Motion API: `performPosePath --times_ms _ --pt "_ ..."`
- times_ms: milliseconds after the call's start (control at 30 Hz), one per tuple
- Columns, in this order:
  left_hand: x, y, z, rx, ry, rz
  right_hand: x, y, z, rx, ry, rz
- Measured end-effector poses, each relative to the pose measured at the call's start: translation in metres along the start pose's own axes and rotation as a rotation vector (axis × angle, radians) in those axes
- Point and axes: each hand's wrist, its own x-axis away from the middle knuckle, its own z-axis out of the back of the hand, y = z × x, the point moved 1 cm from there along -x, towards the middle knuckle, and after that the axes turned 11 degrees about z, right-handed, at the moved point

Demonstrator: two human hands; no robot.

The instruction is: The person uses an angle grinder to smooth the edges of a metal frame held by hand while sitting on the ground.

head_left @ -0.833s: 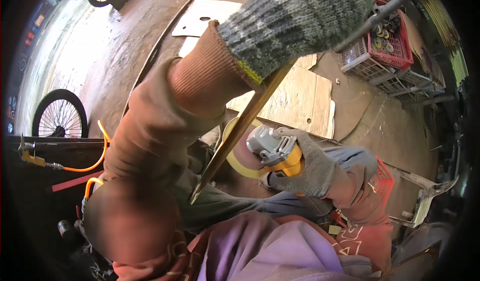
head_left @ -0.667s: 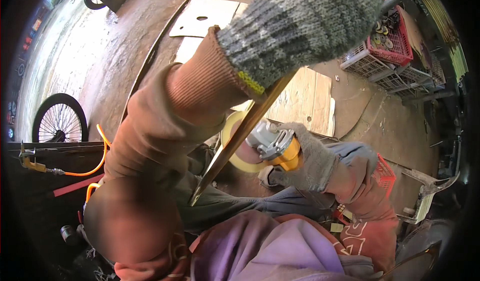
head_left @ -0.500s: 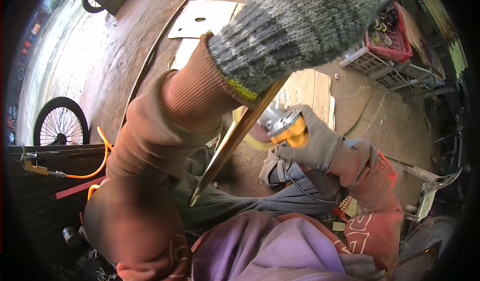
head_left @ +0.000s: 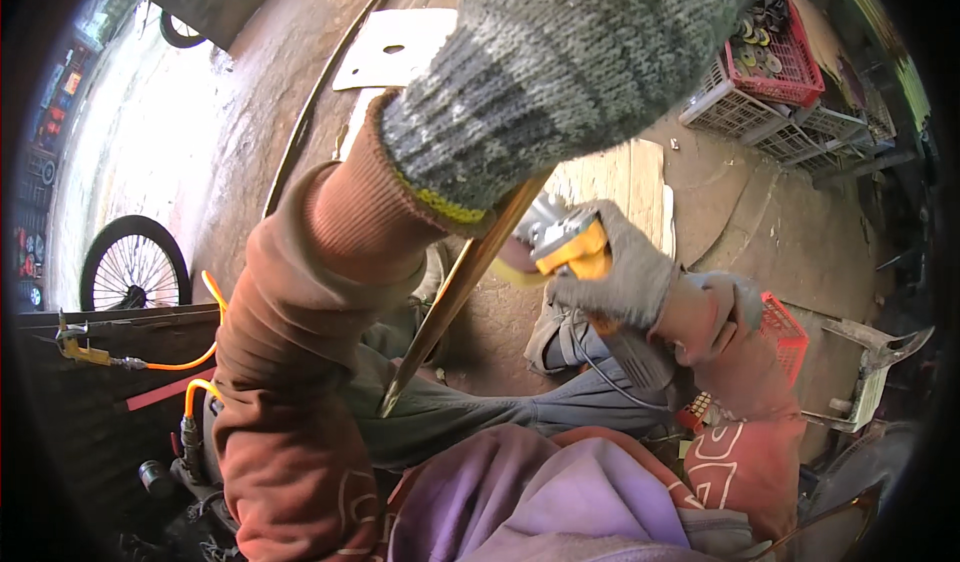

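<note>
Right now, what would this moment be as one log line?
left gloved hand: over long tapered bar, grip hidden; right gloved hand: gripping yellow angle grinder; grinder disc: partly behind bar; spoked wheel: at left

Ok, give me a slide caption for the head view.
Gloved right hand gripping a yellow angle grinder; gloved left hand hiding the upper end of a long strip.

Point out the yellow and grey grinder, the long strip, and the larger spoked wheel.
Grinder [head_left: 580, 252], head view: on its yellow housing.
Long strip [head_left: 450, 302], head view: midway along its visible length.
Larger spoked wheel [head_left: 136, 270], head view: on the spokes above the hub.
</note>
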Motion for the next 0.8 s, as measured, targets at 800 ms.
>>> performPosePath --times_ms 800 --pt "0.019 -0.057 -0.001 0.132 -0.131 -0.035 0.0 0.019 0.01 0.093 0.045 0.076"
